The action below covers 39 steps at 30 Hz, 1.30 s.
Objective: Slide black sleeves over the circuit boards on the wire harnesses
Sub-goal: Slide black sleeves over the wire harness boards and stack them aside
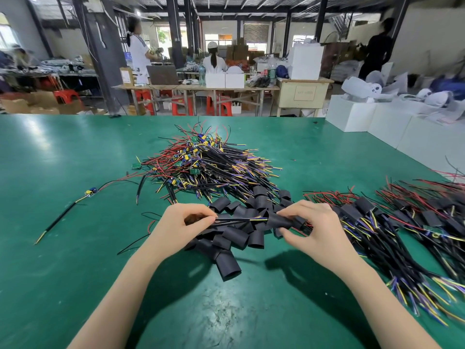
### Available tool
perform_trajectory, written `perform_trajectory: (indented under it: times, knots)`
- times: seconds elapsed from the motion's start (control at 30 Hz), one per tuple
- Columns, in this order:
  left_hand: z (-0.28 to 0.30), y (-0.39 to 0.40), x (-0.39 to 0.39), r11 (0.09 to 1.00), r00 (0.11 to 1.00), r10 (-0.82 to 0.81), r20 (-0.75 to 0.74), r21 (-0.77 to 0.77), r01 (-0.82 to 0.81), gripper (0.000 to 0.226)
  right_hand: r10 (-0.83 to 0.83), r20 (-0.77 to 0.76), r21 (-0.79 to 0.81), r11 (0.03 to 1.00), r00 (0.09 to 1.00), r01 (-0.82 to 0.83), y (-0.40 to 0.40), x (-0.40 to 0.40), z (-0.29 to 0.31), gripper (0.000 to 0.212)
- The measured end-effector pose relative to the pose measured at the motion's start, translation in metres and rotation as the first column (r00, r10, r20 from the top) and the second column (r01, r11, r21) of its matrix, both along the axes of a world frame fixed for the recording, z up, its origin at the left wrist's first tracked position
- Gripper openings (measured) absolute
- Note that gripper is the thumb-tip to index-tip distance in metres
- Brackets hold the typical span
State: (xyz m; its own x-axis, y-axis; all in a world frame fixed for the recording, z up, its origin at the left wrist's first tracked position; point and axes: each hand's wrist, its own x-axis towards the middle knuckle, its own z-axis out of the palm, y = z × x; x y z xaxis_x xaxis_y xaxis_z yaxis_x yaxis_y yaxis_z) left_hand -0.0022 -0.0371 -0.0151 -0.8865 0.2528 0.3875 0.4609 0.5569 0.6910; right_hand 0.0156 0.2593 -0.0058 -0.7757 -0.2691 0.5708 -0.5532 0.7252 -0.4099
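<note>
My left hand (185, 224) pinches the black cable end of a wire harness (239, 219), held level above the green table (75, 260). My right hand (312, 224) pinches a black sleeve (280, 221) that sits over the harness's other end; the circuit board is hidden inside it. Red wires stick out under my right fingers. Several loose black sleeves (234, 239) lie in a heap beneath both hands. Behind them rises a tangled pile of bare harnesses (208, 165) with green boards showing.
Rows of sleeved harnesses (392, 222) cover the table at right. One single harness (75, 201) lies alone at left. White boxes (392, 124) stand along the table's far right edge. People work at benches in the background.
</note>
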Motion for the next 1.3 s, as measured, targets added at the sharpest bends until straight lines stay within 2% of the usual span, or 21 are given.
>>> perform_trajectory:
  times: [0.27,0.4,0.5,0.57,0.67,0.73,0.83,0.93,1.07,1.2,1.3]
  knots:
    - [0.003,0.003,0.004,1.000,1.000,0.010,-0.017,0.011,-0.009,0.018,0.014,0.014,-0.016,1.000,1.000,-0.014,0.000,0.001,0.001,0.029]
    - [0.003,0.013,0.009,1.000,0.997,-0.001,-0.078,-0.013,0.000,0.014,-0.010,-0.036,0.155,0.988,0.999,0.015,-0.003,0.001,-0.003,0.026]
    - [-0.001,0.028,0.014,0.995,0.988,-0.062,-0.139,-0.086,0.050,0.009,-0.018,-0.096,0.294,0.955,0.995,0.045,-0.011,0.002,-0.007,0.026]
    - [-0.005,0.038,0.018,0.986,0.981,-0.116,-0.155,-0.139,0.095,0.019,0.007,-0.096,0.323,0.946,0.995,0.025,-0.018,0.003,-0.010,0.028]
    - [-0.009,0.052,0.024,0.966,0.970,-0.234,-0.060,-0.128,0.225,0.050,0.044,-0.071,0.322,0.947,0.997,-0.019,-0.025,0.004,-0.014,0.026]
    - [-0.009,0.052,0.022,0.960,0.966,-0.251,-0.063,-0.143,0.240,0.056,0.031,-0.046,0.324,0.946,0.998,-0.014,-0.024,0.004,-0.015,0.025]
    - [-0.006,0.032,0.015,0.956,0.978,-0.182,-0.098,-0.252,0.152,0.046,-0.009,0.011,0.330,0.944,1.000,0.005,-0.017,0.003,-0.015,0.023]
    - [-0.005,0.014,0.011,0.918,0.991,-0.135,-0.023,-0.378,0.116,0.034,-0.040,0.049,0.334,0.942,0.998,0.022,-0.014,0.002,-0.015,0.023]
    - [-0.005,0.014,0.010,0.943,0.993,-0.109,-0.037,-0.318,0.092,0.013,-0.040,0.062,0.336,0.942,0.997,0.017,-0.015,0.002,-0.015,0.024]
    - [-0.004,0.022,0.013,0.965,0.988,-0.116,-0.104,-0.247,0.088,0.008,-0.029,0.071,0.302,0.953,0.997,0.006,-0.016,0.003,-0.015,0.025]
    - [-0.007,0.031,0.016,0.974,0.985,-0.162,-0.057,-0.172,0.150,0.007,0.023,0.070,0.250,0.967,0.997,-0.040,-0.020,0.006,-0.013,0.026]
